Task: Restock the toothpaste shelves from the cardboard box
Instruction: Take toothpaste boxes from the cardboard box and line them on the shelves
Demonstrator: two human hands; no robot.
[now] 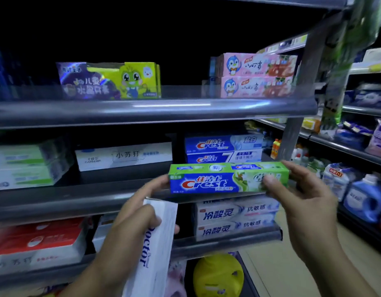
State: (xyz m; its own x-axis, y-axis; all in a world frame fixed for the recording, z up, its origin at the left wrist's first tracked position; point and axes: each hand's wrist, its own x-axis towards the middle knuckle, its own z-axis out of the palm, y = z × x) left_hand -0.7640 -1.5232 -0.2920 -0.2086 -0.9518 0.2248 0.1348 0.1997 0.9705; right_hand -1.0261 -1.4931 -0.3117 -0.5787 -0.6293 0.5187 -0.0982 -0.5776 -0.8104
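Left hand (pixel 138 221): nearest, curled round an upright white box (pixel 155 243), with a raised finger steadying the left end of the green box (pixel 226 179). Right hand (pixel 303 200): thumb and fingers pinch that box's right end. The green box is level, label outward, held in the air just before the front edge of the middle shelf (pixel 67 202), at its right end, in front of two stacked blue boxes (pixel 224 148). Cardboard box: not in view. Risk: the left hand's divided hold may let the white box slip, and a low entry would catch the shelf edge or shove the blue boxes.

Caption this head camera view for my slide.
Right hand and left hand hold a green Crest box at the shelf; the left also grips a white Doctor box.
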